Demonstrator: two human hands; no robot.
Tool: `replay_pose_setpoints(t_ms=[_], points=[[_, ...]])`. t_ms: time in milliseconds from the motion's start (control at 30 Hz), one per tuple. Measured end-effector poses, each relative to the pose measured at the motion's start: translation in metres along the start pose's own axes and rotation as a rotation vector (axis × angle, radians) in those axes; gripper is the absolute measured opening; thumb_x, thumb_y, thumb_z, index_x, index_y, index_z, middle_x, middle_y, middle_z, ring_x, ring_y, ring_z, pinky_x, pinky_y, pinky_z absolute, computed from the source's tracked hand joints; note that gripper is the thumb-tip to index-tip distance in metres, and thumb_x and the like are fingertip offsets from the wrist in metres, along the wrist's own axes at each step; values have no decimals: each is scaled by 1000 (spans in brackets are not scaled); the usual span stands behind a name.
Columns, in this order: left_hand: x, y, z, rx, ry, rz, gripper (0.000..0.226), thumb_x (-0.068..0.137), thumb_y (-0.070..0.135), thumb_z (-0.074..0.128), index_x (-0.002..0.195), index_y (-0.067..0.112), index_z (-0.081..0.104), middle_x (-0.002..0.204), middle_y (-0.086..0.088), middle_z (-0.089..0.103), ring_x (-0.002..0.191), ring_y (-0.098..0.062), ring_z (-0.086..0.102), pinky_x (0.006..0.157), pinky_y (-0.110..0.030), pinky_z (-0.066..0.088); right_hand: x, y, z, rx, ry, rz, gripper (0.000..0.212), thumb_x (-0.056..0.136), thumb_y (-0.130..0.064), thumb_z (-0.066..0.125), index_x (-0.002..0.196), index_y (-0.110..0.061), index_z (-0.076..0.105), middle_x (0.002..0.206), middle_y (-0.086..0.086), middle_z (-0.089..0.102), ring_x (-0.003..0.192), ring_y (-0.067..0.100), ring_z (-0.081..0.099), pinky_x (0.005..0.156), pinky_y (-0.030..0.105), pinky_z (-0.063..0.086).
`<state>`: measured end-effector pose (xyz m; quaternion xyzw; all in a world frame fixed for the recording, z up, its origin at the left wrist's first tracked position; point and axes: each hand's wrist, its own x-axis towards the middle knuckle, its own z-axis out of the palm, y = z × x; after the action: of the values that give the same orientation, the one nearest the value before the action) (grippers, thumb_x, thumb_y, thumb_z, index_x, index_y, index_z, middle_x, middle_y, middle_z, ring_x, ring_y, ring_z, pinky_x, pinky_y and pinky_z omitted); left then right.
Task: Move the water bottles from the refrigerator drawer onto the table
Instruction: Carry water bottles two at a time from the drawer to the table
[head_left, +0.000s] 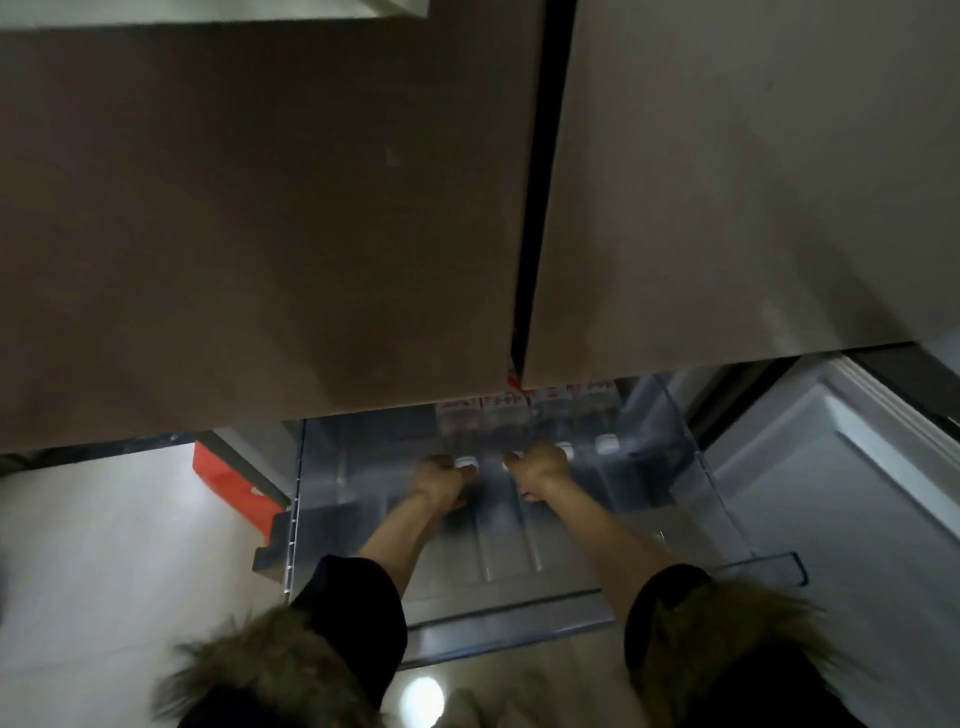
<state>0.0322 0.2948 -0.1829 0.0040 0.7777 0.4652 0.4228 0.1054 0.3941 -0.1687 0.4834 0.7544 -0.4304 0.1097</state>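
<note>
We look straight down the front of the refrigerator, whose two upper doors (363, 208) are closed and fill most of the view. Below them the clear plastic drawer (519, 561) stands pulled out over the pale floor (104, 545).

Four water bottles (605, 415) lie side by side in the back right part of the drawer, white caps toward us, red-and-white labels partly hidden under the door edge. The front of the drawer shows only its ribbed bottom.

Our left hand (441, 480) is at the cap end of the leftmost bottle, fingers curled around its neck; the white cap shows between fingers and thumb. Our right hand (540, 465) sits on the second bottle's cap end, fingers bent over it. The picture is motion-blurred, so we cannot tell how firmly either hand grips.

Both forearms are bare, coming out of dark sleeves with fur trim (249, 670).

A red box (234, 475) stands on the floor left of the drawer. The drawer's white inner liner (831, 467) is visible at right.
</note>
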Motion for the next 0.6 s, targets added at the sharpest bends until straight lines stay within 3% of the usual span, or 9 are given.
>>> replay_pose_setpoints(t_ms=[133, 200, 333, 400, 467, 533, 600], points=[[7, 0, 12, -121, 36, -58, 21, 84, 10, 64, 102, 2, 55, 97, -17, 55, 85, -26, 53, 54, -25, 47, 8, 1, 7, -91, 30, -24, 46, 94, -39, 49, 118, 0, 55, 125, 20, 58, 114, 33, 55, 90, 37, 44], [8, 3, 13, -141, 87, -87, 21, 82, 8, 66, 99, 2, 55, 94, -17, 57, 75, -25, 55, 50, -24, 46, 10, 0, 8, -76, 31, -41, 45, 94, -39, 50, 115, 0, 57, 124, 20, 58, 114, 34, 55, 92, 37, 44], [7, 7, 11, -138, 129, -148, 35, 79, 5, 69, 108, -4, 52, 68, -12, 55, 55, -17, 50, 49, -25, 43, 10, 3, 2, -39, -52, -12, 32, 92, -37, 52, 75, -11, 56, 112, 21, 65, 102, 33, 63, 79, 34, 50], [4, 5, 10, -94, 135, -138, 34, 78, 5, 69, 104, 2, 47, 66, -9, 52, 55, -15, 50, 47, -23, 45, 7, 6, -5, -16, -82, 7, 25, 91, -32, 55, 85, -8, 58, 107, 19, 68, 94, 30, 66, 65, 30, 50], [1, 1, 7, -33, 134, -108, 31, 77, 6, 70, 99, -2, 51, 71, -13, 57, 58, -18, 54, 55, -29, 51, 1, 9, -11, -6, -91, 19, 23, 89, -29, 59, 90, -7, 58, 104, 18, 68, 88, 27, 66, 55, 24, 47], [-3, -4, 1, 45, 140, -52, 26, 75, 11, 72, 92, -6, 62, 79, -18, 63, 64, -25, 60, 70, -37, 55, -8, 11, -13, 29, -62, 16, 25, 85, -26, 63, 97, -4, 61, 105, 18, 67, 91, 29, 67, 65, 29, 55], [-6, -6, -7, 79, 164, 15, 21, 69, 19, 75, 71, 1, 64, 79, -19, 66, 73, -28, 64, 76, -40, 56, -18, 11, -14, 60, -9, -4, 31, 83, -23, 65, 103, 0, 62, 105, 19, 66, 92, 31, 67, 76, 34, 56]])
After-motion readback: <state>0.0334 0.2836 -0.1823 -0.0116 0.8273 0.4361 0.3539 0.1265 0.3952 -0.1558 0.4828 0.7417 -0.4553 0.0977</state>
